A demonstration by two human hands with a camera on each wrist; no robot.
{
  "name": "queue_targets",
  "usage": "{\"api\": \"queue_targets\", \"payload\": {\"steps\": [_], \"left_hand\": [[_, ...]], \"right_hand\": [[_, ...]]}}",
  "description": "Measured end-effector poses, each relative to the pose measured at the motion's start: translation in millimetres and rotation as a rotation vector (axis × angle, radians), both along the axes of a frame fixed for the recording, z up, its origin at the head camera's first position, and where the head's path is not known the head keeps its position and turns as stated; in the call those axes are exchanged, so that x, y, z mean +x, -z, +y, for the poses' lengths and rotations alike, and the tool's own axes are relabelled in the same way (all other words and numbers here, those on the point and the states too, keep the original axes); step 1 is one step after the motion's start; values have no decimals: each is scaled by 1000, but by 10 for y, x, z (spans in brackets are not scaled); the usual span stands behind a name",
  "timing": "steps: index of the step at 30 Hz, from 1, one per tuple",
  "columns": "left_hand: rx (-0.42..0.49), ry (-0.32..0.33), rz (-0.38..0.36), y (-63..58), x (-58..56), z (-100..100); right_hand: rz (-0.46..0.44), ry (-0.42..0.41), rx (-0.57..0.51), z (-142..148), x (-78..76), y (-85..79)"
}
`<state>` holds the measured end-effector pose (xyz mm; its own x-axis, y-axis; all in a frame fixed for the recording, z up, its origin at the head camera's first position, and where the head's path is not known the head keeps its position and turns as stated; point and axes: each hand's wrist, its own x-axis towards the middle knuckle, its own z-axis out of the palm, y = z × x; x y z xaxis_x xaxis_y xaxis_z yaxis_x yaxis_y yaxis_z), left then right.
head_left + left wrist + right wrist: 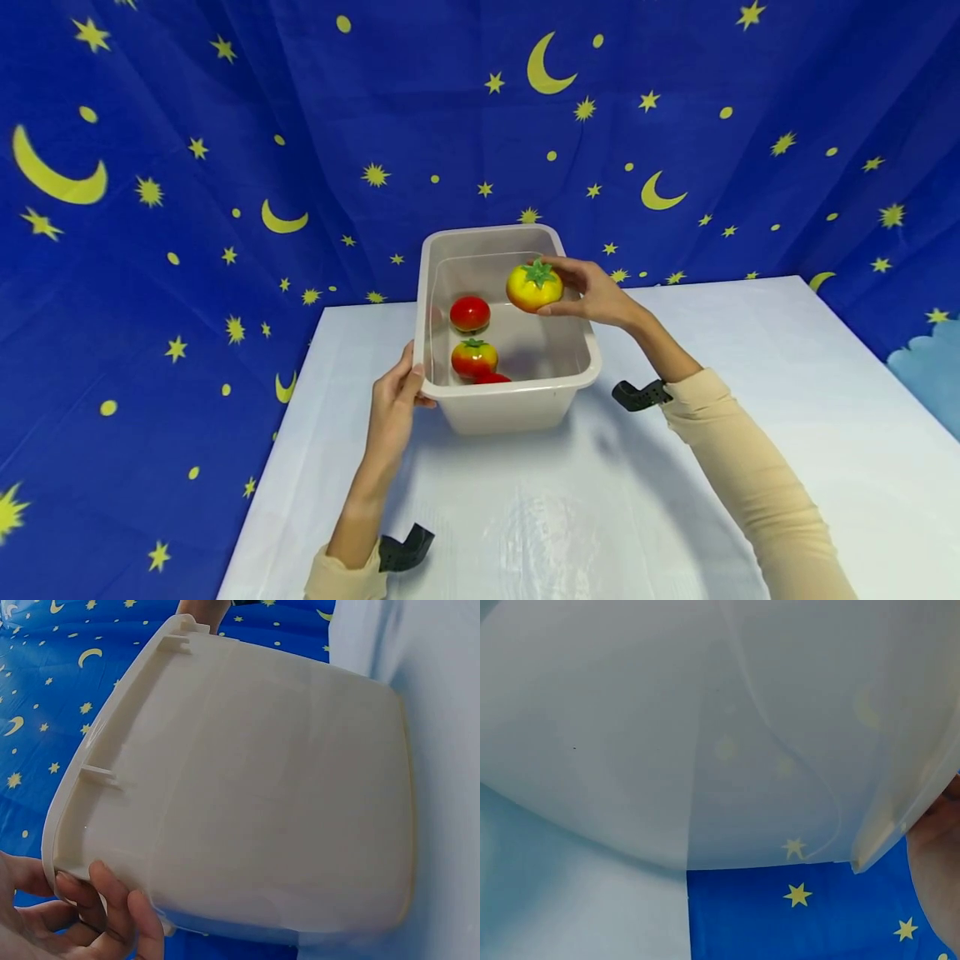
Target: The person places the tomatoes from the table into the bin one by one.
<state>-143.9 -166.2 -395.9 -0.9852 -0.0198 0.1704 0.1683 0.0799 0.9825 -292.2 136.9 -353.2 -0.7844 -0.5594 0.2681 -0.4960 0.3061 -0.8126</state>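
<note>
A pale plastic bin [510, 407] stands on the white table, its open top facing me. My left hand [395, 396] grips the bin's rim at the near left corner; the left wrist view shows the fingers [112, 900] curled under that rim. Above the bin's inside, my right hand [588, 289] holds a yellow tomato [534, 287] with a green leafy top, between thumb and fingers. Inside the bin lie a red tomato [470, 314], a red-and-yellow tomato [474, 359] and another red one [492, 378], mostly hidden by the near wall. The bin's wall fills most of the right wrist view.
The white table [510, 517] extends around the bin on all sides. Behind it hangs a blue cloth [480, 100] with yellow moons and stars, close to the bin's far end. Black straps [641, 395] sit on both wrists.
</note>
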Motion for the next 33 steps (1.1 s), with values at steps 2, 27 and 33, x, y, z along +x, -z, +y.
{"api": "queue_targets", "payload": {"steps": [2, 27, 33], "left_hand": [[-4, -2, -6, 3, -3, 3], [-6, -9, -7, -17, 14, 40], [-11, -15, -22, -21, 8, 16]], "right_hand": [[-6, 7, 10, -3, -3, 9], [86, 61, -43, 235, 119, 75], [85, 84, -62, 294, 158, 75]]}}
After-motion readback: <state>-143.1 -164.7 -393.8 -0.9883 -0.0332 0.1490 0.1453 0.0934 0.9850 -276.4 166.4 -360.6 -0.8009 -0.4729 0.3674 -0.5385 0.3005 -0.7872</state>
